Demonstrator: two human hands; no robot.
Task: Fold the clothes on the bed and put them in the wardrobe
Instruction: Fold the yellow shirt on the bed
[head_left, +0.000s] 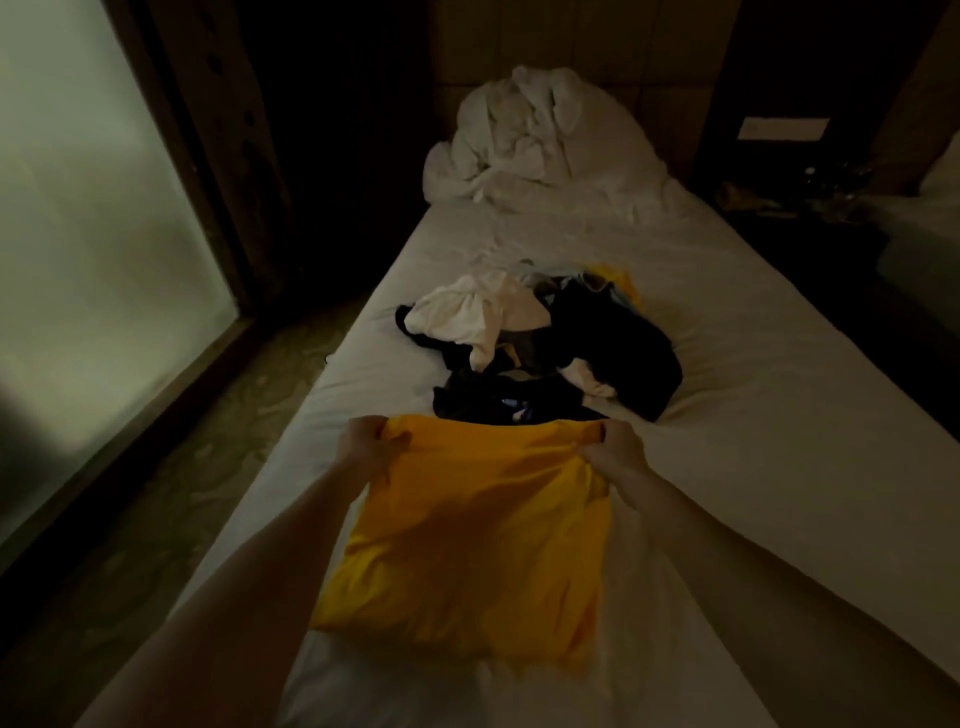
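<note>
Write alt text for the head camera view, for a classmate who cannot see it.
Two hands, the left hand and right hand, each grip a far corner of a yellow garment spread on a white bed in a dim room. Beyond it lies a pile of dark and white clothes, and a crumpled white duvet at the far end.

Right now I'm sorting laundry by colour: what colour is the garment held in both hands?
Plain yellow garment, clearest in the head view.

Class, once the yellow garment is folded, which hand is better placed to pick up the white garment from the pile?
Probably the left hand: the crumpled white garment lies on the pile's left side, ahead of it. The right hand would have to cross over. Both hands now grip the yellow fabric garment.
</note>
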